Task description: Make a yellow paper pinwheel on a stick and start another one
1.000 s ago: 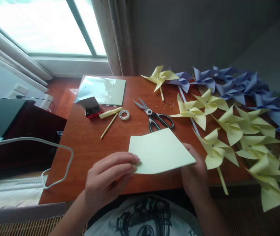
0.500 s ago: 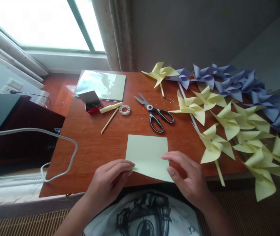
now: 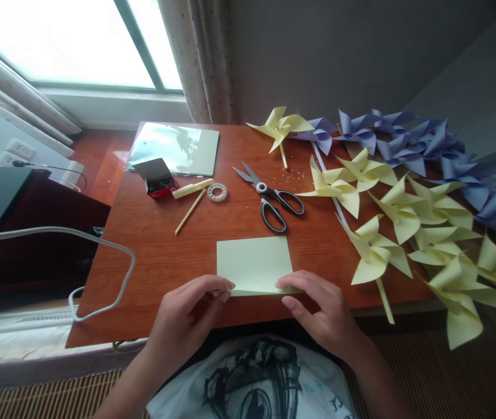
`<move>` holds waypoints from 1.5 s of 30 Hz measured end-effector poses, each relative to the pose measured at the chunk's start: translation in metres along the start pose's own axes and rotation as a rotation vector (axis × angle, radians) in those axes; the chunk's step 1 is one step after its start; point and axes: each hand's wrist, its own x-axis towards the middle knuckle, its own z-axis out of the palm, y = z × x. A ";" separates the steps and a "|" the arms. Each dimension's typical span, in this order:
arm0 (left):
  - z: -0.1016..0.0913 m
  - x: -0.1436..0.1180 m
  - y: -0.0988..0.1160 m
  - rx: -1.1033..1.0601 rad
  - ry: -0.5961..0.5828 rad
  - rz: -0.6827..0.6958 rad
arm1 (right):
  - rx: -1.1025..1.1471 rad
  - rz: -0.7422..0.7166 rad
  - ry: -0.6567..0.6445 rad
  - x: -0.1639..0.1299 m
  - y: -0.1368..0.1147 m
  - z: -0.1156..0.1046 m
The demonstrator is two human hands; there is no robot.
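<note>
- Head view: pale yellow paper sheet (image 3: 253, 263) lies flat near front edge of wooden table (image 3: 160, 256), looks folded along the near side.
- Left hand (image 3: 186, 317) pinches sheet's near-left corner, fingers curled shut on it.
- Right hand (image 3: 321, 311) presses near-right corner, fingertips flat on the paper, not closed around it.
- Scissors (image 3: 271, 201) just beyond sheet, apart from it; tape roll (image 3: 217, 191), sticks and pin box (image 3: 157, 177) to the left.
- Yellow pinwheels (image 3: 404, 224) and blue pinwheels (image 3: 404, 139) crowd the right.
- Risk, as a judgement: uneven pressure at the corners could skew the crease; sheet sits close to the edge and could slide off.
</note>
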 end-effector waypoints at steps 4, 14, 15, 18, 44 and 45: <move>0.001 0.000 -0.001 -0.085 0.033 -0.112 | 0.001 0.110 0.103 0.002 0.000 0.004; 0.033 -0.005 0.042 0.439 0.223 0.327 | 0.010 0.431 0.189 0.017 0.003 0.013; 0.037 -0.007 0.047 0.483 0.185 0.371 | 0.009 0.437 0.190 0.019 0.002 0.012; 0.050 -0.016 0.054 0.594 0.098 0.393 | 0.002 0.445 0.176 0.023 0.001 0.011; 0.062 -0.018 0.027 0.688 -0.108 0.245 | -0.381 -0.015 0.160 0.036 0.015 0.014; 0.061 -0.018 0.027 0.675 -0.097 0.267 | -0.386 -0.007 0.159 0.036 0.017 0.013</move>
